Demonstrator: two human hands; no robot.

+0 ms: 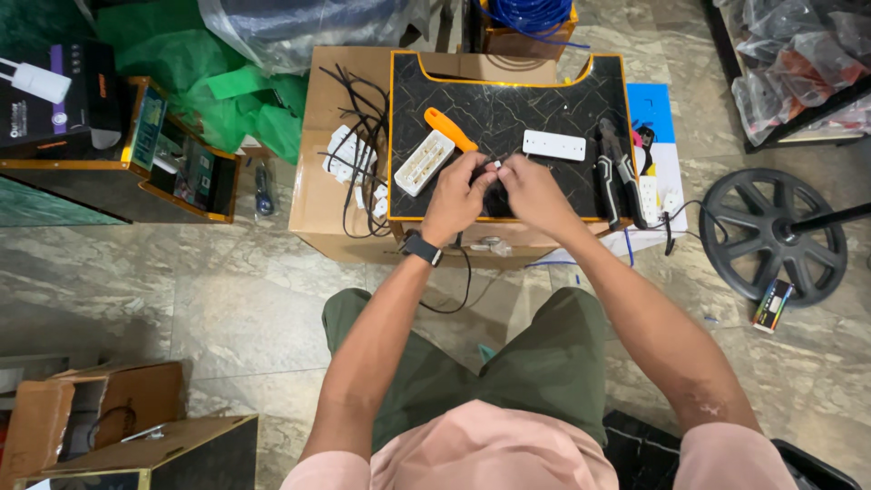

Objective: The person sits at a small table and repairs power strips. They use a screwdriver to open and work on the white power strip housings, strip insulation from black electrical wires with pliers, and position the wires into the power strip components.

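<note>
Overhead view of a seated person at a black marble-patterned worktop [544, 104] with a gold rim. The left hand [458, 195] and right hand [531, 192] meet at its near edge, together pinching a small white part [498, 163] joined to a black cable [463, 272] – detail unclear. To the left lie an open white socket strip [424, 162] and an orange-handled screwdriver [449, 129]. Judgement: steady both hands against the worktop edge and keep the part pinched close.

An orange-handled screwdriver [450, 130] lies on the black marbled board [508, 109] beside an open white socket casing [425, 162]. A white cover plate [554, 145] sits further right, near black pliers [618, 172]. Loose black cable ties [363, 118] spread over the cardboard box [322, 181]. A black fan base [771, 234] rests on the floor.
</note>
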